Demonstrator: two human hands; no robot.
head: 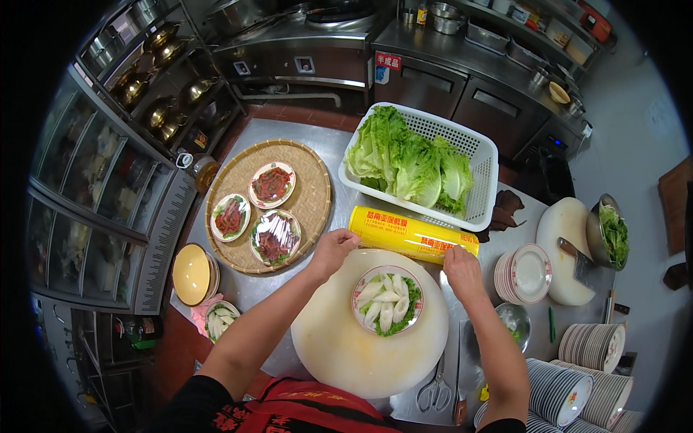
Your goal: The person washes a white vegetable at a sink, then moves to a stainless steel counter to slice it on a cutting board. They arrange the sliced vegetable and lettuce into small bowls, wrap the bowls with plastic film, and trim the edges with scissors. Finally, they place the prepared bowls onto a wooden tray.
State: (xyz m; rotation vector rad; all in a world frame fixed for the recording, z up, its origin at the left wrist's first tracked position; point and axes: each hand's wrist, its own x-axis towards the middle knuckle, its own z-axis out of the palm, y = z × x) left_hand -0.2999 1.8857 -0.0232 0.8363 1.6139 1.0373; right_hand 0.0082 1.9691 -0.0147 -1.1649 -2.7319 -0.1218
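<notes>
My left hand [337,247] pinches the near edge of the film at the left part of a yellow roll of cling film [412,234]. At the roll's right part, my right hand [462,269] grips the film edge with closed fingers. Just below the roll, on a round white chopping board [352,360], stands a plate of pale cut vegetable pieces [386,303] on green lettuce. A round woven bamboo tray [311,168] to the left bears three small plates of sliced red meat [272,184], with a shiny film visible over at least one.
Beyond the roll is a white plastic basket [490,178] of lettuce. Stacked plates [528,273], a cleaver [584,270] on a second board and a metal bowl [598,233] stand right. Scissors [435,392] and a long knife [460,379] lie near the front edge. Yellow bowls [192,275] stand left.
</notes>
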